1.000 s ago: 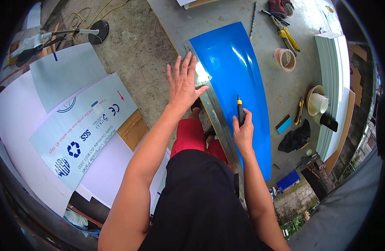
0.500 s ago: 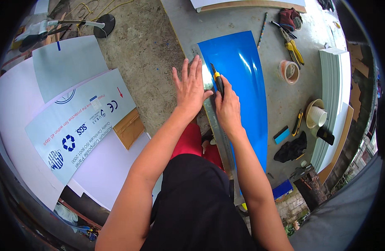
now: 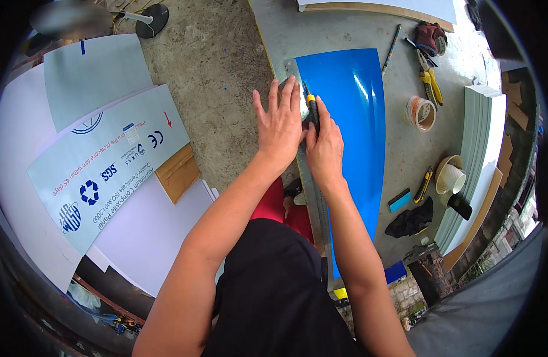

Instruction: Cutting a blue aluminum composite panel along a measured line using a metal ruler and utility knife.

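A blue sheet (image 3: 357, 131) lies lengthwise on the grey worktable, with a metal straightedge (image 3: 291, 66) along its left edge. My left hand (image 3: 277, 128) rests flat on the straightedge, fingers stretched and spread. Just to its right, my right hand (image 3: 326, 149) grips a black-and-yellow utility knife (image 3: 313, 109), blade pointing away from me beside the straightedge. The blade tip is too small to tell whether it touches the sheet. Both thumbs are close together.
Right of the sheet are a tape roll (image 3: 421, 113), pliers (image 3: 430, 83), a pencil (image 3: 391, 49), another knife (image 3: 424, 185), a blue-edged squeegee (image 3: 399, 200), a black cloth (image 3: 410, 219) and stacked white panels (image 3: 474, 143). Printed panels (image 3: 116, 149) lean at left.
The knife has shifted slightly left, closer to the straightedge, and points more directly away from me. My left hand stays on the straightedge. The whole view has shifted a little.
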`<act>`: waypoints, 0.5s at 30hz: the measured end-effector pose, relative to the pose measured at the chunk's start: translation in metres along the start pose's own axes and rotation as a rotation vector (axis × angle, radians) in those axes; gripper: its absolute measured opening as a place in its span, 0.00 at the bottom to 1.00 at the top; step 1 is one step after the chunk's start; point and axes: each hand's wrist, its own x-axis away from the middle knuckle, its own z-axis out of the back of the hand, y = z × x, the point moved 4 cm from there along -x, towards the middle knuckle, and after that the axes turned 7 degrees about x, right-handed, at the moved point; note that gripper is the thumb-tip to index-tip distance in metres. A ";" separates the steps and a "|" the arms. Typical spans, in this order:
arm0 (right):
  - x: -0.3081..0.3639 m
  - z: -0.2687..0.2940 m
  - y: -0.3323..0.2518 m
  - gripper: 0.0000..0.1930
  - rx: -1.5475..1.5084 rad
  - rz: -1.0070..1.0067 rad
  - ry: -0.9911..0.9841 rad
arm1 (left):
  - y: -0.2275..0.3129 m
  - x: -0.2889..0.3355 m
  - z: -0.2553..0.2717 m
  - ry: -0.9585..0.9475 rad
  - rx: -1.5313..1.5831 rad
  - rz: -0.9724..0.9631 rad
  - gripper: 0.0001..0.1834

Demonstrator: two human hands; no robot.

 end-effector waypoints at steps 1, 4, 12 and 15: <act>0.000 0.000 0.000 0.32 0.001 0.008 0.006 | 0.000 0.000 0.000 0.004 0.007 -0.001 0.57; -0.001 0.000 0.000 0.32 0.009 0.018 0.014 | -0.001 0.001 0.000 0.007 0.020 -0.007 0.56; -0.002 -0.004 0.001 0.32 0.009 0.052 0.032 | 0.000 0.000 0.001 -0.002 0.008 -0.010 0.55; -0.002 -0.005 0.001 0.32 0.020 0.052 0.030 | 0.000 0.000 0.002 -0.001 -0.006 -0.016 0.55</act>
